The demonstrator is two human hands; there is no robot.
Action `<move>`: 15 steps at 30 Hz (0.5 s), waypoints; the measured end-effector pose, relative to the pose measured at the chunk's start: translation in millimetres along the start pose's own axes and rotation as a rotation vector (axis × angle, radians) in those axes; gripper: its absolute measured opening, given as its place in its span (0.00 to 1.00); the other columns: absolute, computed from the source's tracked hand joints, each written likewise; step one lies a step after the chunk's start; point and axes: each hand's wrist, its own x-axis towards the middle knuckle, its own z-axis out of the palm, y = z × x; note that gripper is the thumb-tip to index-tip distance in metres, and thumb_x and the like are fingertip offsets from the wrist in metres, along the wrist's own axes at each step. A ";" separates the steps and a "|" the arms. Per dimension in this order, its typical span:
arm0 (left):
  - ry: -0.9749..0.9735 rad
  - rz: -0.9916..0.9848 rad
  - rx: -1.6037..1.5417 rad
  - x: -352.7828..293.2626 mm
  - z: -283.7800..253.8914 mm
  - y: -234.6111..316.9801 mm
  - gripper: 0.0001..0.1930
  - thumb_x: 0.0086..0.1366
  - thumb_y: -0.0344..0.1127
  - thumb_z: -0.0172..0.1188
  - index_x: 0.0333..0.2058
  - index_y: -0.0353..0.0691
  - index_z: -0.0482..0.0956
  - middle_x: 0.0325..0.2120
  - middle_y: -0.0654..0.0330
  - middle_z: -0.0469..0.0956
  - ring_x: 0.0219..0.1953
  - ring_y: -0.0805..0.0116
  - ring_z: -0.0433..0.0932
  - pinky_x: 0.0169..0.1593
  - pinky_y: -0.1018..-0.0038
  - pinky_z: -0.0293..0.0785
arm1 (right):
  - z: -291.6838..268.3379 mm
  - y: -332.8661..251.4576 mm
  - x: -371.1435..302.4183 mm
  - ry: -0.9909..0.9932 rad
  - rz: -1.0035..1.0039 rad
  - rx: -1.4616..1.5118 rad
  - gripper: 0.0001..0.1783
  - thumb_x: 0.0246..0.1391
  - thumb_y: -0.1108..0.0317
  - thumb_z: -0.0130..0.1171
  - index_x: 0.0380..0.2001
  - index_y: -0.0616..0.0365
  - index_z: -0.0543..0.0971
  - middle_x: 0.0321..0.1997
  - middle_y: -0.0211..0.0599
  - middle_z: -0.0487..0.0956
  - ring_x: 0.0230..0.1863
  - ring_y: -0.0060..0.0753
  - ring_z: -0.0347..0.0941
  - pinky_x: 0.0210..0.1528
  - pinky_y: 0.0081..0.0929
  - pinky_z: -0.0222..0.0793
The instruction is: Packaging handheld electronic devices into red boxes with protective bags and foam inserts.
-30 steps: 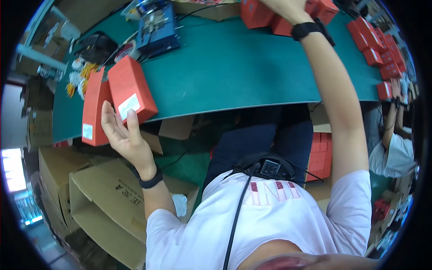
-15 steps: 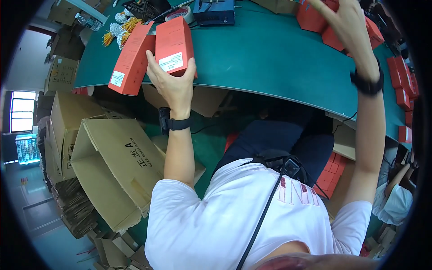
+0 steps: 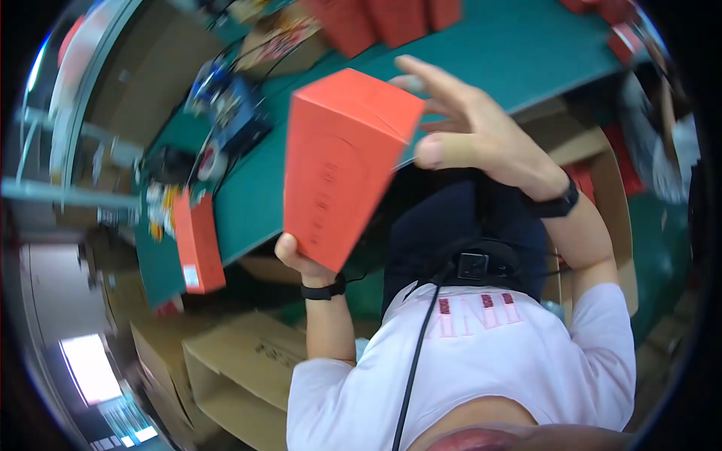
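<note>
A red-orange cardboard box (image 3: pixel 342 165) is lifted off the table, tilted, with its lower end toward me. My left hand (image 3: pixel 304 259) grips that lower end; the thumb shows at the edge and the other fingers are hidden behind the box. Beside the box's upper right corner is my right hand (image 3: pixel 489 135), open, fingers apart and the thumb stretched toward the box. Whether its fingertips touch the box I cannot tell. A second red-orange box (image 3: pixel 199 244) with a white label sits at the table's left edge.
The green table (image 3: pixel 519 71) bears a blue device (image 3: pixel 233 113), a tape roll (image 3: pixel 214 161) and several red boxes (image 3: pixel 383 22) at the back. Brown cartons (image 3: pixel 241 368) stand on the floor at lower left; another open carton (image 3: pixel 613 203) is at the right.
My left hand has lifted the box off the table and turned it. My right hand has come from the far right boxes to beside it. The view has swung round.
</note>
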 end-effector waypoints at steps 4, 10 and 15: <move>-0.359 -0.037 -0.089 41.9 44.0 -25.0 0.47 0.56 0.63 0.55 0.66 0.34 0.61 0.64 0.50 0.68 0.63 0.51 0.69 0.65 0.54 0.67 | -24.2 -16.6 -14.8 0.026 -0.107 0.036 0.56 0.44 0.50 0.75 0.70 0.65 0.60 0.65 0.47 0.70 0.66 0.39 0.68 0.66 0.37 0.65; -0.562 -0.080 0.075 92.0 74.1 -22.0 0.47 0.49 0.48 0.76 0.63 0.31 0.65 0.56 0.54 0.75 0.56 0.60 0.77 0.62 0.63 0.70 | -39.1 -33.8 -32.9 0.251 -0.325 -0.379 0.51 0.40 0.61 0.70 0.69 0.62 0.63 0.62 0.46 0.73 0.62 0.40 0.72 0.61 0.35 0.71; -0.686 0.127 0.414 102.8 125.0 -2.8 0.58 0.42 0.40 0.84 0.69 0.32 0.56 0.62 0.52 0.69 0.63 0.62 0.69 0.67 0.62 0.61 | -38.5 -16.7 -4.2 0.337 -0.663 -0.838 0.45 0.33 0.66 0.66 0.61 0.62 0.70 0.59 0.49 0.74 0.60 0.45 0.72 0.62 0.36 0.70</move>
